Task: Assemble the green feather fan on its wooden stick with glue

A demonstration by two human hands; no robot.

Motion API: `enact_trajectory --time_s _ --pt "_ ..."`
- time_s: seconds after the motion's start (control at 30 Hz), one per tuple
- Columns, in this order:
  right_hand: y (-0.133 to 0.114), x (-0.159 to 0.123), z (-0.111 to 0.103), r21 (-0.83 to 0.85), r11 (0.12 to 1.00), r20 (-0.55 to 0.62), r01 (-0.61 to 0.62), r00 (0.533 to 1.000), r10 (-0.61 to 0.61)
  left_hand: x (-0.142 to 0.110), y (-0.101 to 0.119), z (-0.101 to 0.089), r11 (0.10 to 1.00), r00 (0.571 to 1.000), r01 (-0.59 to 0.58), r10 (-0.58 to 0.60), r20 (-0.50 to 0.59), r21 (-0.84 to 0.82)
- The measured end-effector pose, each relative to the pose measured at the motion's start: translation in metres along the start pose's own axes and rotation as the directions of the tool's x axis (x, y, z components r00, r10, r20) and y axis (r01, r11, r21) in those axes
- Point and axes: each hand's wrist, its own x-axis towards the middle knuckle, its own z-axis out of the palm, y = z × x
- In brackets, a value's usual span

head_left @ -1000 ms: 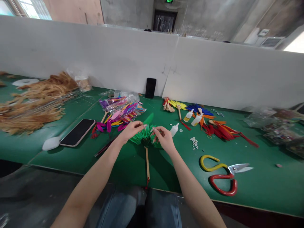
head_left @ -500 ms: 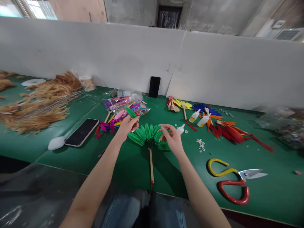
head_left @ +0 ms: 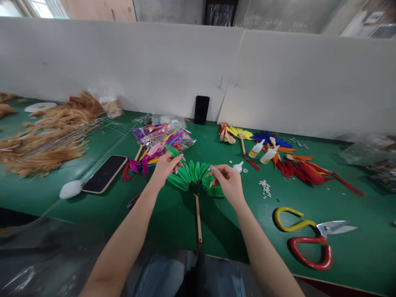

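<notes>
A green feather fan point(head_left: 195, 175) lies on the table with its wooden handle point(head_left: 198, 218) pointing toward me and a red tassel at the end. My left hand point(head_left: 167, 167) is closed in a pinch on a loose green feather point(head_left: 171, 150), held above the fan's left side. Over the fan's right side is my right hand point(head_left: 227, 179), thumb and fingertips brought together; anything between them is too small to make out. Just beyond that hand, a small white glue bottle point(head_left: 238, 166) lies by its cap.
Large scissors point(head_left: 337, 227) lie at right, near small white bits point(head_left: 265, 188). Glue bottles point(head_left: 256, 149) stand before yellow point(head_left: 239, 132) and blue feather fans. Red feathers point(head_left: 312, 171), bagged coloured feathers point(head_left: 157, 134), a phone point(head_left: 105, 174) and brown fibres point(head_left: 62, 132) also cover the green table.
The view has tilted and shifted slightly. My left hand still holds the green feather, and both hands remain over the fan with little movement.
</notes>
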Motion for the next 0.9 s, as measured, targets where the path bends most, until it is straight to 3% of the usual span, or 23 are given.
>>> enact_trajectory --time_s 0.23,0.9 --pt "0.002 0.001 0.001 0.057 0.998 0.099 -0.023 0.995 0.018 -0.002 0.001 0.005 0.999 1.0 -0.004 0.003 0.024 0.047" --pt "0.001 0.001 0.001 0.104 0.994 0.132 -0.017 0.991 0.004 -0.007 0.005 0.01 0.998 0.998 -0.002 -0.003 0.065 0.067"
